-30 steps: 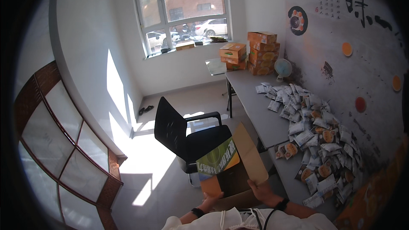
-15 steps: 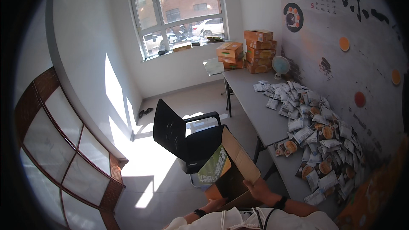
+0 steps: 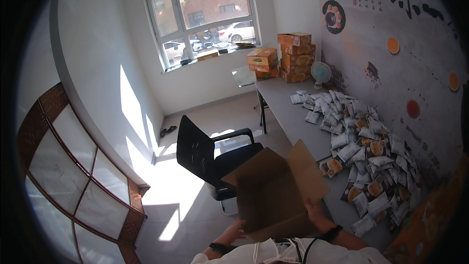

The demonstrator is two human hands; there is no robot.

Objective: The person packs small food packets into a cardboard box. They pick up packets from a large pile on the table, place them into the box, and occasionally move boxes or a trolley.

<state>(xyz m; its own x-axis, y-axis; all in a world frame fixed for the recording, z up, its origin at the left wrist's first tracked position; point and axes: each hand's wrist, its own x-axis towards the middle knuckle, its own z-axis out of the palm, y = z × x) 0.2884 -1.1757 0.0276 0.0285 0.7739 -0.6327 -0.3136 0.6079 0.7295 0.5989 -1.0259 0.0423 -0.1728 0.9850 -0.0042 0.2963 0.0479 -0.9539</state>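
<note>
Two bare hands hold an open cardboard box beside a table heaped with pouches

A long grey table [image 3: 288, 102] runs along the right-hand wall [image 3: 364, 44]. A black mesh-backed office chair [image 3: 198, 146] stands to its left, partly behind the box. White, orange and dark pouches [image 3: 361, 149] spread in a loose heap toward the wall, perhaps so that they do not slide off. Orange cartons [image 3: 297, 61] stand in two stacks at the far end, probably to save table space. The open cardboard box [image 3: 268, 195] is directly before the wearer, mouth up and flaps spread, so its bare brown inside shows. A small pale-blue fan [image 3: 320, 72] stands near the cartons. The right hand [image 3: 318, 216] is closed on the box's right side; the left hand [image 3: 236, 231] lies along the opposite side, though its tightness cannot be told. This two-sided hold likely steadies the box.

Large black brush-style characters and small columns of script decorate the wall. Printing on cartons and pouches is too small to read; the box's inner faces show none.
</note>
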